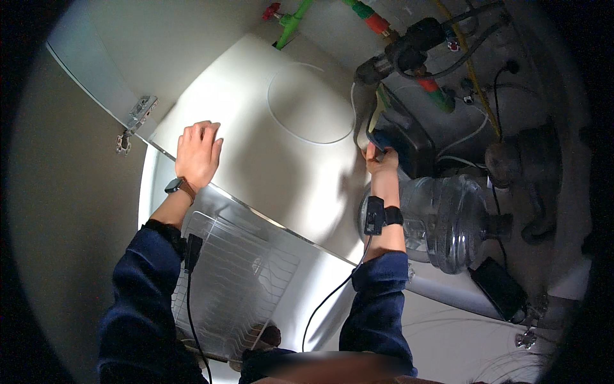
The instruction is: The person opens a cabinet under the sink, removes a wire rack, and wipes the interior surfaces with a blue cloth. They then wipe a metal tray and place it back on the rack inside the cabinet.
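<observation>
My right hand [382, 162] grips the near rim of a dark plastic container [410, 127], which stands tilted against the back of the cabinet. Part of its rim and inside are in shadow, and its contents cannot be made out. Directly below that wrist lies a large clear plastic water jug [446, 223] on its side. My left hand [197, 152] is over the pale cabinet floor [249, 110] near its front edge, holding nothing, with the thumb apart. Whether its palm presses on the floor is hard to tell.
Green pipes [290, 29] with a red valve handle [271, 11] run along the back. Black drain fittings [403, 50] and a thin white tube [312, 142] hang nearby. A wire rack [240, 264] sits below the metal edge strip [259, 209]. A black box [499, 288] lies at the lower right.
</observation>
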`<state>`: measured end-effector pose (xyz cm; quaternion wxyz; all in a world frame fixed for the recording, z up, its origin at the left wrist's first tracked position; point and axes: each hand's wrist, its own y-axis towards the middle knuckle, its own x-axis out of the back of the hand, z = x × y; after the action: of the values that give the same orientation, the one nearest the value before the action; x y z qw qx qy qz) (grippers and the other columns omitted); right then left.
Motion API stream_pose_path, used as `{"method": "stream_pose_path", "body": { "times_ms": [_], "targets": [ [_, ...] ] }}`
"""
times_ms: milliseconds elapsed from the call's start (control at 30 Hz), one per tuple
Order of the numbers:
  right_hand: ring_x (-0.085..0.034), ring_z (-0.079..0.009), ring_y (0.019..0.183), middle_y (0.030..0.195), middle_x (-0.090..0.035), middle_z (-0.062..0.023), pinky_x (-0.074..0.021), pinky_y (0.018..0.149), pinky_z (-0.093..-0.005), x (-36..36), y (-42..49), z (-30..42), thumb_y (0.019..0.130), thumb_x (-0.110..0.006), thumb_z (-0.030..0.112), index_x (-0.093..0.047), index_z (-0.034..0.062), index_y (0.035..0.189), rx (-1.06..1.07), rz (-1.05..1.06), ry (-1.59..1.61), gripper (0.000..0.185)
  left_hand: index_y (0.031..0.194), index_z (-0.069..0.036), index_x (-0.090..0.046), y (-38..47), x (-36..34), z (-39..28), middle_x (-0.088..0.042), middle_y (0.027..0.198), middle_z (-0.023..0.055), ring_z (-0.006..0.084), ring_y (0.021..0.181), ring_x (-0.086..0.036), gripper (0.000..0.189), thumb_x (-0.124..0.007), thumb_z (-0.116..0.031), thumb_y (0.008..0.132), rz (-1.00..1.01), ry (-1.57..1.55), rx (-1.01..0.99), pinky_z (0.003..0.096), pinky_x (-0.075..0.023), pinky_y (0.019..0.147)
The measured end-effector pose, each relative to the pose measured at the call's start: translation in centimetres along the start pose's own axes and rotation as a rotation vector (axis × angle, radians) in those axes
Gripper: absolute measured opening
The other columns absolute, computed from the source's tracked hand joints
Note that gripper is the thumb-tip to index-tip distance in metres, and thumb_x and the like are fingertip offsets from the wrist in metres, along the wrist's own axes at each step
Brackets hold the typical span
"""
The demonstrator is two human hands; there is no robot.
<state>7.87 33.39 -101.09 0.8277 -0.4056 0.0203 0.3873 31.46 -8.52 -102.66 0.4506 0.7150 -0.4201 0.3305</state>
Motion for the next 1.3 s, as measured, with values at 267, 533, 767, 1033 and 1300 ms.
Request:
{"method": "stream_pose_path", "body": {
  "times_ms": [267, 533, 767, 1033, 1300],
  "targets": [
    [-0.071, -0.0244, 0.092, 0.106, -0.072, -0.0052, -0.0636, 0.077, -0.0402, -1.1, -2.3, -0.2, 0.100, -0.049, 0.026, -0.067, 0.0117, 0.110, 0.056, 0.138, 0.002, 0.025, 0.125, -0.012, -0.058, 0.1, 0.1, -0.1, -0.054, 0.120, 0.0076, 0.0299, 0.109, -0.051, 0.033, -0.061, -0.021, 0.093, 0.008, -0.018, 0.006, 0.0423, -0.0419, 0.092],
    [-0.069, -0.0261, 0.104, 0.117, -0.070, -0.0086, -0.0630, 0.086, -0.0428, -1.6, -6.2, -0.3, 0.103, -0.041, 0.023, -0.063, 0.0083, 0.120, 0.093, 0.183, 0.000, 0.031, 0.126, -0.012, -0.057, 0.1, 0.0, -0.1, -0.055, 0.120, 0.0077, 0.0300, 0.108, -0.051, 0.034, -0.062, -0.020, 0.093, -0.006, -0.013, -0.002, 0.0423, -0.0419, 0.092],
    [-0.070, -0.0238, 0.100, 0.112, -0.071, -0.0053, -0.0627, 0.081, -0.0391, -1.1, -8.3, 0.2, 0.103, -0.041, 0.023, -0.064, 0.0109, 0.114, 0.035, 0.127, -0.106, 0.029, 0.126, -0.012, -0.057, 0.1, 0.2, -0.2, -0.054, 0.121, 0.0071, 0.0297, 0.108, -0.051, 0.034, -0.061, -0.020, 0.094, -0.002, -0.013, -0.003, 0.0425, -0.0420, 0.091],
    [-0.070, -0.0197, 0.084, 0.100, -0.072, -0.0023, -0.0597, 0.064, -0.0295, -0.5, -8.4, 0.5, 0.101, -0.044, 0.030, -0.066, 0.0143, 0.105, -0.028, 0.122, -0.241, 0.027, 0.128, -0.010, -0.056, 0.0, 0.1, 0.0, -0.054, 0.123, 0.0097, 0.0301, 0.112, -0.050, 0.034, -0.059, -0.021, 0.095, 0.042, -0.013, 0.018, 0.0417, -0.0418, 0.096],
    [-0.066, -0.0188, 0.079, 0.097, -0.069, -0.0018, -0.0578, 0.062, -0.0290, -1.9, -5.7, -1.8, 0.099, -0.047, 0.028, -0.065, 0.0129, 0.102, 0.086, 0.169, -0.056, 0.023, 0.127, -0.012, -0.057, -0.1, 0.0, -0.1, -0.054, 0.121, 0.0075, 0.0299, 0.109, -0.051, 0.034, -0.061, -0.021, 0.094, -0.007, -0.027, -0.009, 0.0423, -0.0420, 0.093]
  ]
}}
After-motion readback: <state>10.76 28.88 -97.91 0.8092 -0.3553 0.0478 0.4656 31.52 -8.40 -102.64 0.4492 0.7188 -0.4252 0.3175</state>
